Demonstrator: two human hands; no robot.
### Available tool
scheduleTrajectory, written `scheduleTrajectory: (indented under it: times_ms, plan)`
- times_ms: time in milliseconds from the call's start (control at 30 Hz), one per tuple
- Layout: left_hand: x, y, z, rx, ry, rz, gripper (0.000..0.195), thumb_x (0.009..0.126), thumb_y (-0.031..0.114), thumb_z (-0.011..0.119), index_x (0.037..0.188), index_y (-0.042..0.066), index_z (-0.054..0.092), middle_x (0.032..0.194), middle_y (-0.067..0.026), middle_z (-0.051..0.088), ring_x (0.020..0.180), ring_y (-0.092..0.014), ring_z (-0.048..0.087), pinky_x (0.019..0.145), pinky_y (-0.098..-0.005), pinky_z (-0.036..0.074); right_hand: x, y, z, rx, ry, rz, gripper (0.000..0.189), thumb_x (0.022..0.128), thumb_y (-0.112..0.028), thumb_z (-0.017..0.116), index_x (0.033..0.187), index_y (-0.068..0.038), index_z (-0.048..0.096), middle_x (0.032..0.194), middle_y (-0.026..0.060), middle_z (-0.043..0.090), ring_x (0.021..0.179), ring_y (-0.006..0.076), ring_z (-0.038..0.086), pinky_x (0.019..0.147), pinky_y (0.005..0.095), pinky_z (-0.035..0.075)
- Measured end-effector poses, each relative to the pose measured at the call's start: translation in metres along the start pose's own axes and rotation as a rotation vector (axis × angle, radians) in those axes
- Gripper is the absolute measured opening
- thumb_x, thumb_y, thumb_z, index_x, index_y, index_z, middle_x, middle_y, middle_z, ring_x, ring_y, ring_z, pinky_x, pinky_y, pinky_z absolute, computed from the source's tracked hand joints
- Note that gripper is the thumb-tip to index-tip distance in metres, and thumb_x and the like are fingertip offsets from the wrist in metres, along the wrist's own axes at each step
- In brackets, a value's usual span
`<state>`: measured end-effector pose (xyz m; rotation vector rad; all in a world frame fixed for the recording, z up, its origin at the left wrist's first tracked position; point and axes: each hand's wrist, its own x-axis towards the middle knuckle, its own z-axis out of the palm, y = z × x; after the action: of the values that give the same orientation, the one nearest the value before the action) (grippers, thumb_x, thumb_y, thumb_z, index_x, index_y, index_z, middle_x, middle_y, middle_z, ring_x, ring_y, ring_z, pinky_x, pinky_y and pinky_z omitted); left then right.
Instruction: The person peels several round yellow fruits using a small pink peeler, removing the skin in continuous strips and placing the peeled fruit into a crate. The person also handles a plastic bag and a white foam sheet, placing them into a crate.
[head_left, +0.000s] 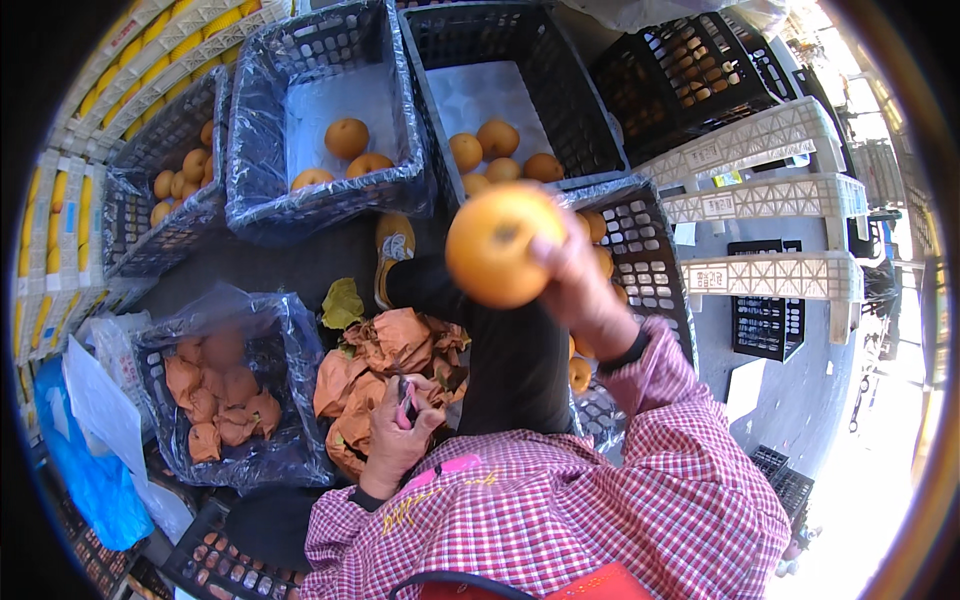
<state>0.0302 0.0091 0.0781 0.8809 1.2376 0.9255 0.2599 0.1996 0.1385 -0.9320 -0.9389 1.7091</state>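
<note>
My right hand (585, 289) holds up a round yellow-brown fruit, apparently an Asian pear (502, 244), close to the camera and slightly blurred. Below it, my left hand (401, 435) is closed around a small pink-handled tool (407, 405), whose tip is hard to make out. Crumpled orange-brown paper wrappers (405, 341) and dry leaves lie in a heap beside my left hand. A green-yellow leaf (343, 303) lies at the heap's upper edge. To the left, a plastic-lined crate (300, 435) holds several paper-wrapped fruits (232, 405).
Ahead stand a lined crate (251, 150) and a black crate (592, 120), each with several fruits. Another fruit crate (652, 247) is by my right arm. White plastic crates (772, 274) stand farther right; a blue plastic bag (97, 480) lies far left.
</note>
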Motion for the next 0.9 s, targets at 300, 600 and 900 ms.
scheduleTrajectory:
  times_ms: [300, 600, 900]
  plan:
    - [0.017, -0.046, -0.041, -0.394, 0.078, -0.390, 0.037, 0.092, 0.011, 0.061, 0.124, 0.000, 0.048, 0.083, -0.0037, 0.061, 0.071, -0.010, 0.059, 0.068, -0.0238, 0.048, 0.257, 0.061, -0.225, -1.433, 0.461, 0.135, 0.087, 0.072, -0.042, 0.081, 0.140, -0.005, 0.041, 0.130, 0.0250, 0.055, 0.118, 0.0382, 0.059, 0.103, 0.0409, 0.048]
    - [0.060, -0.074, -0.063, -0.474, 0.151, -0.541, 0.040, 0.087, 0.008, 0.062, 0.123, 0.000, 0.046, 0.081, -0.0064, 0.061, 0.072, -0.014, 0.060, 0.068, -0.0262, 0.050, 0.337, 0.148, -0.278, -1.940, 0.281, 0.393, 0.066, 0.085, -0.038, 0.069, 0.139, -0.008, 0.047, 0.145, 0.0216, 0.040, 0.132, 0.0480, 0.043, 0.102, 0.0497, 0.046]
    - [0.003, -0.058, -0.067, -0.260, 0.110, -0.416, 0.027, 0.096, 0.010, 0.060, 0.120, 0.004, 0.049, 0.092, 0.0004, 0.054, 0.084, -0.010, 0.056, 0.080, -0.0282, 0.049, 0.313, 0.106, -0.250, -1.349, 0.153, -0.256, 0.045, 0.094, -0.023, 0.064, 0.134, -0.003, 0.058, 0.128, 0.0152, 0.063, 0.116, 0.0258, 0.061, 0.101, 0.0350, 0.048]
